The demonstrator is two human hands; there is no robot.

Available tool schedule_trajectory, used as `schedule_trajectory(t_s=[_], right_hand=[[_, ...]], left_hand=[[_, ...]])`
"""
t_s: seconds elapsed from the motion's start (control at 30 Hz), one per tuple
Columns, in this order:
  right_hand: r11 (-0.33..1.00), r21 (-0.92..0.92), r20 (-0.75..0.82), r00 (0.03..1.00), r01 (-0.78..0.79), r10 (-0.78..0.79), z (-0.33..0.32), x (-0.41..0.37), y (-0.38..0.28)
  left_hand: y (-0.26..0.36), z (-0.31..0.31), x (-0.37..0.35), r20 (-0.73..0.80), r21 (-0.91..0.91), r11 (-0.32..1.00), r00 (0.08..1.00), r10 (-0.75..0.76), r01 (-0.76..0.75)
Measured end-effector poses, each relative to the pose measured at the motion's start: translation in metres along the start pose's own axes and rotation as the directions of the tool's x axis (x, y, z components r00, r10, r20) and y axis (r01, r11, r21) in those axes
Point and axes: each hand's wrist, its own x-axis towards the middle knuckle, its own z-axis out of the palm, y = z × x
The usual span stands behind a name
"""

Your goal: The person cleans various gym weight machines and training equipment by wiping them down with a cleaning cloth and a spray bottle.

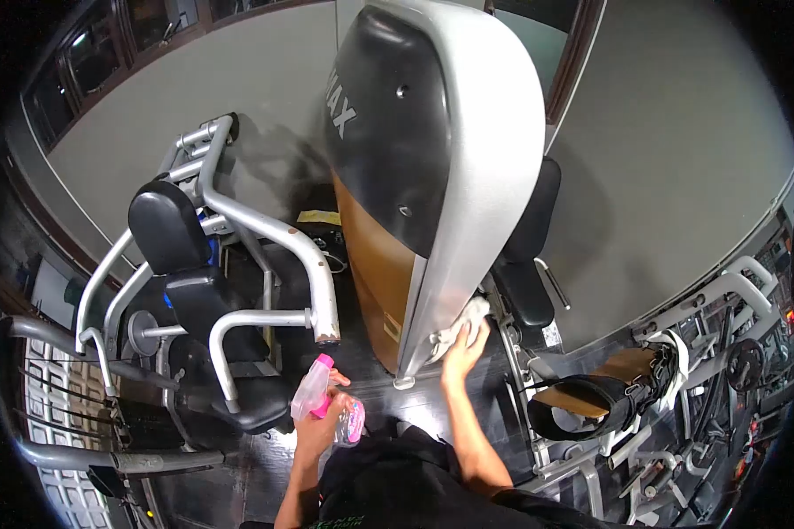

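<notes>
My left hand (319,432) is wrapped round a spray bottle (311,391), which has a pale translucent head, a pink nozzle and a pink trigger; its clear lower part with a pink label shows beside my fingers. Farther right and forward, my right hand (464,353) grips a white cloth (454,333). The cloth lies against the lower silver edge of a tall gym machine housing (494,150) with black and brown side panels. Part of the cloth is hidden behind my fingers.
A seat machine with black pads (168,227) and silver bars stands left. Behind the housing is another black seat (522,291). At right lie a brown-and-black padded part (582,401) and several metal frames. A grey wall (662,176) closes off the back.
</notes>
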Motion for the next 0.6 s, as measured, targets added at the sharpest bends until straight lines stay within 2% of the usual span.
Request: schedule_trajectory(t_s=[0.07, 0.13, 0.17, 0.2, 0.27, 0.3, 0.33, 0.4, 0.43, 0.47, 0.53, 0.6], right_hand=[[0.984, 0.084, 0.138, 0.976, 0.159, -0.17, -0.003, 0.035, -0.052], [0.911, 0.101, 0.169, 0.896, 0.4, -0.412, -0.004, 0.056, -0.108], [0.871, 0.093, 0.131, 0.862, 0.481, -0.49, -0.003, 0.059, -0.126], [0.82, 0.065, 0.122, 0.811, 0.568, -0.572, -0.004, 0.062, -0.132], [0.773, 0.055, 0.114, 0.765, 0.632, -0.634, 0.0, 0.056, -0.127], [0.753, 0.026, 0.121, 0.746, 0.658, -0.655, 0.002, 0.051, -0.104], [0.751, 0.028, 0.097, 0.745, 0.66, -0.659, 0.004, 0.045, -0.079], [0.825, 0.004, 0.159, 0.814, 0.566, -0.559, -0.004, 0.025, -0.051], [0.861, -0.014, 0.219, 0.842, 0.508, -0.493, -0.012, 0.015, -0.045], [0.892, -0.04, 0.278, 0.863, 0.45, -0.422, -0.019, 0.006, -0.041], [0.905, -0.023, 0.369, 0.844, 0.426, -0.388, -0.031, -0.017, -0.048], [0.923, 0.127, 0.444, 0.811, 0.364, -0.381, -0.03, -0.036, -0.058]], left_hand=[[0.002, 0.011, 0.0, 0.002, -0.05, 0.999, 1.0, -0.018, 0.018], [0.002, 0.023, 0.001, 0.015, -0.071, 0.997, 1.0, -0.008, 0.009], [0.0, 0.028, 0.0, 0.025, -0.088, 0.996, 1.0, -0.001, 0.003], [-0.003, 0.033, 0.0, 0.016, -0.091, 0.996, 1.0, 0.008, -0.006], [-0.012, 0.039, 0.0, 0.081, -0.021, 0.998, 0.995, 0.058, -0.057], [-0.015, 0.039, -0.001, 0.119, 0.0, 0.998, 0.991, 0.057, -0.057], [-0.019, 0.041, -0.001, 0.109, 0.002, 0.998, 0.992, 0.06, -0.06], [-0.027, 0.045, 0.002, 0.137, -0.039, 0.983, 0.974, 0.182, -0.179], [-0.027, 0.047, 0.004, 0.167, -0.169, 0.976, 0.972, 0.166, -0.138], [-0.027, 0.05, 0.005, 0.163, -0.171, 0.975, 0.972, 0.17, -0.142], [-0.027, 0.056, 0.008, 0.14, -0.305, 0.948, 0.981, 0.135, -0.087], [-0.029, 0.052, 0.016, 0.188, -0.285, 0.957, 0.976, 0.109, -0.053]])
